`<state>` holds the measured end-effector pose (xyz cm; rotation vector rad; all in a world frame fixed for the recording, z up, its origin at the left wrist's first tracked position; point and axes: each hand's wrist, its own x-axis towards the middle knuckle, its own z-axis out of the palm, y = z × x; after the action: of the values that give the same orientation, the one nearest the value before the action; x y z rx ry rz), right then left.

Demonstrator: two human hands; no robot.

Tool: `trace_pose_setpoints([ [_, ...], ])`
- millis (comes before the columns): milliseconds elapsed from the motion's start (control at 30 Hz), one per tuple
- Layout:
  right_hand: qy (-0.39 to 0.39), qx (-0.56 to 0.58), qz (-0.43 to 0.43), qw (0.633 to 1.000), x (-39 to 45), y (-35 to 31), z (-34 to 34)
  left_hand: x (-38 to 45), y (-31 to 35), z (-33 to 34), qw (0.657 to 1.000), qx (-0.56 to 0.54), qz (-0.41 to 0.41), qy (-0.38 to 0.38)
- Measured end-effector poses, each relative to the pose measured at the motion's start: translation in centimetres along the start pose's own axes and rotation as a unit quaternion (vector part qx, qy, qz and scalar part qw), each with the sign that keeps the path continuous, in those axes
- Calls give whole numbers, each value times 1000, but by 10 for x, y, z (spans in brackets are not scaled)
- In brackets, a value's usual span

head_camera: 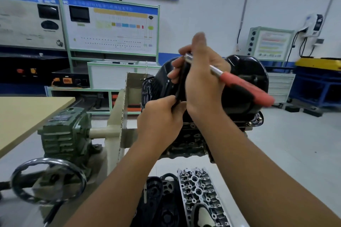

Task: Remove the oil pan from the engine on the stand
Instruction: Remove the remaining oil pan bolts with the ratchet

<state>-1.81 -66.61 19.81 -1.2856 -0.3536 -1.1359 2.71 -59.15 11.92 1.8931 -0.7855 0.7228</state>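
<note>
The glossy black oil pan [243, 72] sits upward atop the inverted engine [188, 140] mounted on the cream stand [118, 116].

Both hands hide the oil pan's [245, 72] near middle.

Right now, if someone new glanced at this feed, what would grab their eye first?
Centre frame, two hands work in front of the black oil pan: the right hand grips a ratchet with a red handle that slants down to the right, and the left hand pinches the lower end of a dark extension bar. Below lies a bare cylinder head; at lower left is the stand's handwheel.
</note>
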Motion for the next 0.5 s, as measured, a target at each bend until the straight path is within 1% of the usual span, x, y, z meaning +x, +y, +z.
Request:
trace_pose_setpoints([
  [33,-42,53,57,996,6,-3,-2,1,-1,0,1000,-19,-6,-5],
  [67,-103,109,113,982,12,-5,-5,2,-3,1,999,-39,-11,-4],
  [133,-212,187,195,939,23,-7,-10,1,-4,2,998,-58,-6,-1],
  [200,-265,208,224,914,30,-6,-10,-1,-7,3,999,-53,6,-4],
  [233,-275,201,228,912,32,-5,-8,-2,-8,3,998,-57,3,-3],
  [267,-272,185,227,917,32,-4,-5,-3,-10,4,998,-69,-7,4],
  [333,-227,109,185,950,23,1,6,-5,-12,5,994,-100,-38,28],
  [400,-148,13,73,986,6,11,15,-8,-9,8,993,-89,-58,59],
  [467,-66,-37,-39,996,-7,18,20,-11,-3,10,994,-48,-62,69],
  [500,-35,-46,-57,997,-9,18,20,-13,1,11,995,-38,-69,65],
])
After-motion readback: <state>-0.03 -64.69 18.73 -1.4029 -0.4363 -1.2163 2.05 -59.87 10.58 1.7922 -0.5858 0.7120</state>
